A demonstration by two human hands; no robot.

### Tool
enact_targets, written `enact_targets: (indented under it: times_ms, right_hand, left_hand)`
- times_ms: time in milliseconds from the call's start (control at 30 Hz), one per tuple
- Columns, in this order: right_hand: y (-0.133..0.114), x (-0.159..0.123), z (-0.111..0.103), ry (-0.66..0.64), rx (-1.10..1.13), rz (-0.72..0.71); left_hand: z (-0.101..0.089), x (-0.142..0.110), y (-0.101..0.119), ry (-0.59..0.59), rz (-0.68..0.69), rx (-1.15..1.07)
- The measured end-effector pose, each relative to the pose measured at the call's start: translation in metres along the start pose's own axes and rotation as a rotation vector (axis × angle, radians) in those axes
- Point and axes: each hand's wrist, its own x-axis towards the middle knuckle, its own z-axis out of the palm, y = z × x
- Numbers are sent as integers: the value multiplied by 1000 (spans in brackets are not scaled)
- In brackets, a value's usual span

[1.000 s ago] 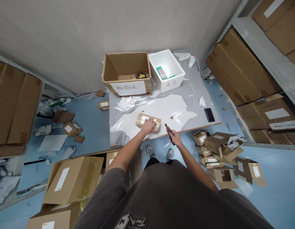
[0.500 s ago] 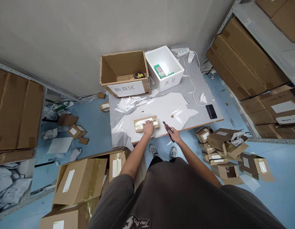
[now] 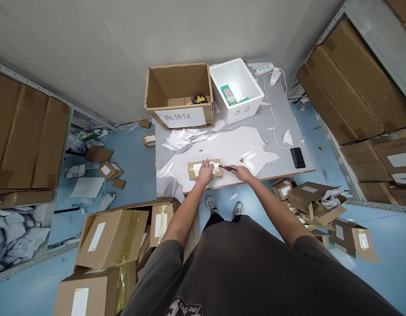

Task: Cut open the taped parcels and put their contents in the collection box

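One small box (image 3: 193,171) lies near the front edge of the table (image 3: 282,118), within easy reach. The left grip (image 3: 206,172) rests across its top; we take this as bracing it against sliding, though we cannot tell whether the fingers close round its sides. The knife (image 3: 228,168) points leftward with its tip at the right end of the small box, and we cannot make out whether they touch. The right grip (image 3: 243,173) is closed around the handle, probably for a steady, low reach from the side.

Across the table we find white scraps (image 3: 179,139), a carton (image 3: 181,116) with a packet (image 3: 199,99) inside, a torn sheet (image 3: 234,142), a foam bin (image 3: 245,109) holding a green pack (image 3: 228,95), a power strip (image 3: 264,69) and a phone (image 3: 298,158). The carton and foam bin stand at the back, presumably to leave working room in front.

Around us, taped boxes (image 3: 114,239) stand at lower left, blue floor (image 3: 137,166) surrounds the table, opened boxes (image 3: 300,194) lie piled to the right, and a loaded rack (image 3: 377,39) rises beyond.
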Motion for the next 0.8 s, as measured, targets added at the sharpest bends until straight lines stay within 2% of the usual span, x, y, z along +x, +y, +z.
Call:
enact_targets:
  times_ms: [167,367,600,800]
  right_hand:
    - [-9,10,-27,-63,-222,-94]
    - [-5,14,-43,-118,-312,-154]
    - [-6,22,-39,-154,-332,-178]
    - [-2,27,-35,-151,-214,-156]
  left_hand:
    - [1,1,-3,5,18,-51]
    - [-1,-3,-1,0,17,-67]
    - [-2,-5,1,-18,19,-68]
    - [-1,-5,3,-20,28,-65]
